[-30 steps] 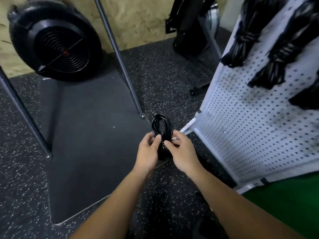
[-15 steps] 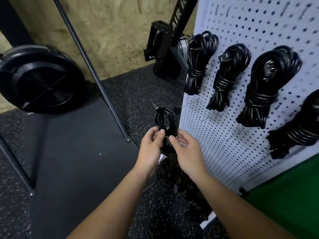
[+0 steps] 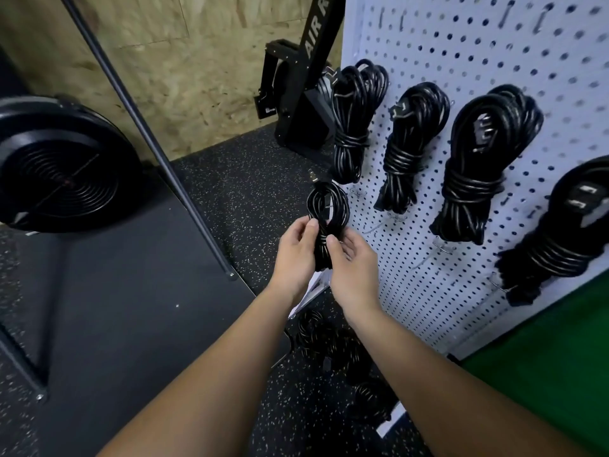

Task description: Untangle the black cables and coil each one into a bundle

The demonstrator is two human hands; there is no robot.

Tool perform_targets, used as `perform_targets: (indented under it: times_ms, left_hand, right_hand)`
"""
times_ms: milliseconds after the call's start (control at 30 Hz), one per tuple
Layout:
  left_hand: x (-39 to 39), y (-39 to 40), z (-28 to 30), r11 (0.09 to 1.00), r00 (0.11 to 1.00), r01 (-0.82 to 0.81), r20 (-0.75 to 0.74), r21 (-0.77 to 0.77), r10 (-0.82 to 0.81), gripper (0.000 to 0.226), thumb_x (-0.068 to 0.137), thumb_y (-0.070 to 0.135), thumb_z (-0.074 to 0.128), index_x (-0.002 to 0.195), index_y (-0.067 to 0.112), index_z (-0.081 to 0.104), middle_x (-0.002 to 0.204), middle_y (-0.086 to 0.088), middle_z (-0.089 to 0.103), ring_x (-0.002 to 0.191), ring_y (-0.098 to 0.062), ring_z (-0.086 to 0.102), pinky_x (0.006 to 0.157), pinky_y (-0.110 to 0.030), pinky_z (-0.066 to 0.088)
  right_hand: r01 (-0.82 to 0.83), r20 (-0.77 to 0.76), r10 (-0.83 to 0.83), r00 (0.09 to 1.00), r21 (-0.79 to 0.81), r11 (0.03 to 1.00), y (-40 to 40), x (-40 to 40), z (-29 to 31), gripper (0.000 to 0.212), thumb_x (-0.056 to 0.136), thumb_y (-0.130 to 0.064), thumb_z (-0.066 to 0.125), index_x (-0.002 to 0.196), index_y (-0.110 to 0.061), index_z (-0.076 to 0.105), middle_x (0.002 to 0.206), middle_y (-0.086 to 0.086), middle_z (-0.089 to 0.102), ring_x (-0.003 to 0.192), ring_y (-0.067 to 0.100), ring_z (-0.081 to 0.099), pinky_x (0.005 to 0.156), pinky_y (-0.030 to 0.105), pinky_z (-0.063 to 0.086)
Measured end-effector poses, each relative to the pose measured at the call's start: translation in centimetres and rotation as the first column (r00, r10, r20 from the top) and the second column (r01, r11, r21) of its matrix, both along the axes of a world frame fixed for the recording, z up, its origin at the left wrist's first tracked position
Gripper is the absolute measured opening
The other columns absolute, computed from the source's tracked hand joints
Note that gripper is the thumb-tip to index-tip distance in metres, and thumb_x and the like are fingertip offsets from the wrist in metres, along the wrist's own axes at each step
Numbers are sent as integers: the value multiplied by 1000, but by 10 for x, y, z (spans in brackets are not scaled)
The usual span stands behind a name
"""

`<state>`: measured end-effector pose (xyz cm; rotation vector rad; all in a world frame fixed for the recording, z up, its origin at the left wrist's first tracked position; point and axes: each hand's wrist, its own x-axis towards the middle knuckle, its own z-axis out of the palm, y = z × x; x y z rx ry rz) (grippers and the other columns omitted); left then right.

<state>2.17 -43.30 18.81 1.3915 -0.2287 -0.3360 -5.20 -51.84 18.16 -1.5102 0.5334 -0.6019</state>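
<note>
A coiled black cable bundle stands upright between both hands, its loop on top and a plug tip sticking out above. My left hand grips its wrapped middle from the left. From the right, my right hand pinches the same middle with thumb and fingers. Several finished black bundles hang on hooks of the white pegboard just right of the held one. More loose black cable lies on the floor below my forearms, partly hidden by them.
A black round fan stands at the left. A slanted metal pole crosses in front of a wooden wall. A black machine frame stands behind the pegboard. Dark mat, speckled floor and a green surface lie below.
The view has swung up, bringing the pegboard's hanging bundles into sight. Both hands keep hold of the bundle and carry it nearer to the pegboard.
</note>
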Motion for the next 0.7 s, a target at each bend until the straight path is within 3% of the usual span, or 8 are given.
perform_targets:
  times_ms: [100, 233, 333, 433, 567, 633, 700]
  left_hand:
    - [12, -13, -9, 998, 999, 43, 4, 41, -43, 28, 114, 35, 54, 114, 17, 75, 115, -21, 77, 100, -31, 73, 97, -65, 58]
    - [25, -27, -18, 990, 996, 76, 48, 115, -82, 29, 116, 31, 49, 113, 19, 75, 112, -8, 81, 112, -36, 74, 102, -57, 59]
    - [35, -34, -28, 980, 990, 107, 77, 167, -121, 31, 115, 35, 48, 118, 22, 75, 115, -1, 81, 114, -27, 75, 107, -55, 57]
    - [40, -35, -40, 974, 984, 127, 97, 189, -147, 31, 117, 31, 47, 125, 18, 74, 119, 0, 80, 116, -21, 75, 108, -48, 57]
    - [33, -22, -62, 985, 989, 149, -9, 86, -149, 34, 118, 28, 48, 143, 15, 67, 132, -3, 78, 128, -19, 71, 112, -38, 55]
    - [24, -10, -76, 989, 992, 119, -42, 82, -116, 33, 117, 30, 53, 143, 18, 68, 131, -1, 78, 127, -17, 72, 108, -34, 58]
    - [11, 3, -96, 991, 994, 81, -84, 109, -72, 30, 116, 28, 56, 140, 17, 70, 127, 1, 79, 120, -14, 74, 99, -28, 60]
  right_hand:
    - [58, -13, -57, 998, 20, 998, -7, 10, -10, 22, 109, -25, 69, 130, -28, 74, 117, -15, 80, 111, -1, 75, 103, 30, 61]
    - [91, -23, -91, 996, 6, 996, -17, 19, -20, 31, 108, -24, 70, 139, -20, 71, 123, -12, 79, 114, -3, 73, 104, 26, 60]
    - [109, -48, -109, 993, -9, 994, -26, 21, -25, 30, 106, -23, 73, 136, -23, 69, 121, -18, 75, 112, -10, 70, 104, 17, 56]
    - [92, -98, -96, 991, -44, 995, -34, 17, -34, 33, 105, -21, 76, 136, -29, 69, 127, -17, 74, 121, -3, 69, 106, 20, 54]
    - [47, -210, -74, 975, -130, 990, -41, 2, -53, 49, 105, -22, 75, 152, -21, 60, 141, -15, 68, 128, 0, 64, 108, 20, 49]
    - [25, -265, -78, 961, -197, 980, -41, -9, -65, 46, 107, -24, 72, 152, -21, 61, 139, -14, 69, 120, -4, 65, 103, 12, 48]
    - [-19, -332, -73, 941, -266, 964, -40, -20, -82, 37, 108, -22, 69, 145, -25, 65, 130, -16, 69, 107, -12, 63, 87, 0, 47]
